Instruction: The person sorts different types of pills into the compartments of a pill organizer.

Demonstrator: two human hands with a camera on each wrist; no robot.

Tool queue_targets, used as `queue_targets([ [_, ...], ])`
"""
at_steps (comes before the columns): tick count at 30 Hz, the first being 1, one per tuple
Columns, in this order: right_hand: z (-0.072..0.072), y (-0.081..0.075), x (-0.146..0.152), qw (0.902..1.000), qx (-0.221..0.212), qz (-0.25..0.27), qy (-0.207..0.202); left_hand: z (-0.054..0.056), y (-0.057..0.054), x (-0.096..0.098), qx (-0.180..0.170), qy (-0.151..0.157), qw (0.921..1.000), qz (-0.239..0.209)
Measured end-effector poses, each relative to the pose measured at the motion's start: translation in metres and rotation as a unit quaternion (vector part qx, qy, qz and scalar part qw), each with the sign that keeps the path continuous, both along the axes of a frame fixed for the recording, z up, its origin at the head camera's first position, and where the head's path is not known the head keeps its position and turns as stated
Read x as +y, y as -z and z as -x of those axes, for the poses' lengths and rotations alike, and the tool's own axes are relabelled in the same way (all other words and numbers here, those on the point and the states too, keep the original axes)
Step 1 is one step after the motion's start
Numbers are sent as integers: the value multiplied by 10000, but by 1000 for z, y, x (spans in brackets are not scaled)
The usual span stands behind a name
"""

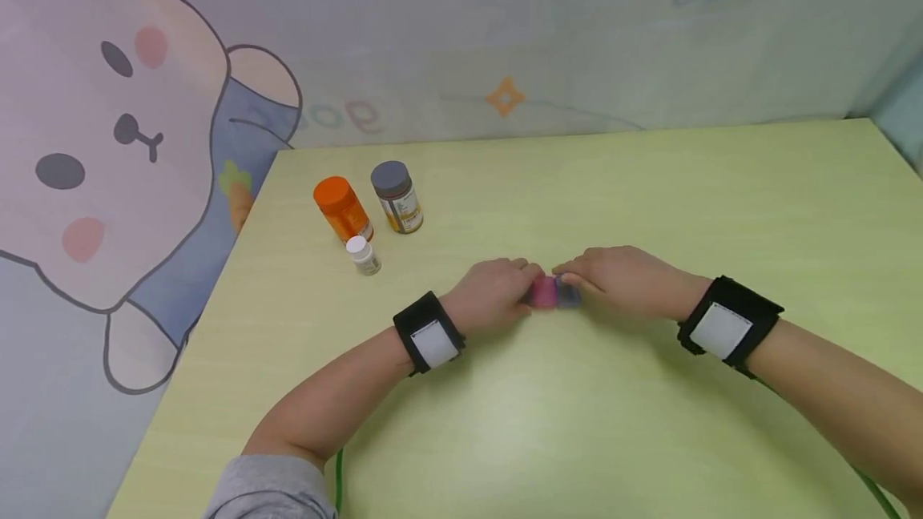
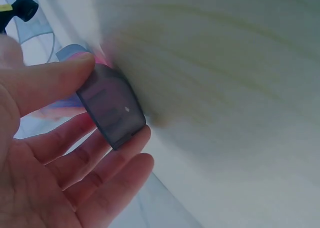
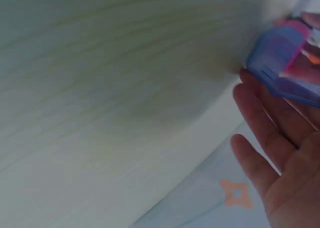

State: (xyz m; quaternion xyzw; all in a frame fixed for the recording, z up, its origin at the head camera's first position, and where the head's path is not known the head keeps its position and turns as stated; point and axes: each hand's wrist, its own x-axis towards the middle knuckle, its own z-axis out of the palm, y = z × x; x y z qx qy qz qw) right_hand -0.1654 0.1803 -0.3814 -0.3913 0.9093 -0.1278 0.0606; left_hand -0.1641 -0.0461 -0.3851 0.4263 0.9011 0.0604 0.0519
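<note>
Your left hand [image 1: 493, 292] and right hand [image 1: 626, 280] pinch opposite ends of what looks like a translucent pill case [image 1: 544, 292] mid-worktop [image 1: 461, 423]. An uneven pull or loose pinch could twist it free and drop it. Your hands hide its ends; beyond your left, an orange bottle [image 1: 344, 212], small white bottle [image 1: 364, 256] and gray-capped jar [image 1: 398, 199] stand well apart, out of its way.

Yellow-green table [image 1: 685, 199] with 1 orange bottle [image 1: 344, 211], 1 grey-capped bottle [image 1: 398, 199], 1 small white bottle [image 1: 363, 255].
</note>
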Motion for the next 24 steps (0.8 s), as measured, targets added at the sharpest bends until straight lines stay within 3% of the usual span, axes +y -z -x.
queue_targets([
  [2,9,0,0,9983,-386,294,336,0,1,0,31,-19,10000,6],
  [5,24,2,-3,9946,-624,564,605,-1,3,1,152,-66,9999,34],
  [10,40,9,-7,9932,-651,628,726,-3,5,1,254,-128,9996,-17],
  [17,36,8,-8,9940,-527,519,801,-4,4,1,345,-143,9993,-41],
  [24,29,7,-4,9920,-716,547,884,-5,4,2,253,-230,9994,93],
])
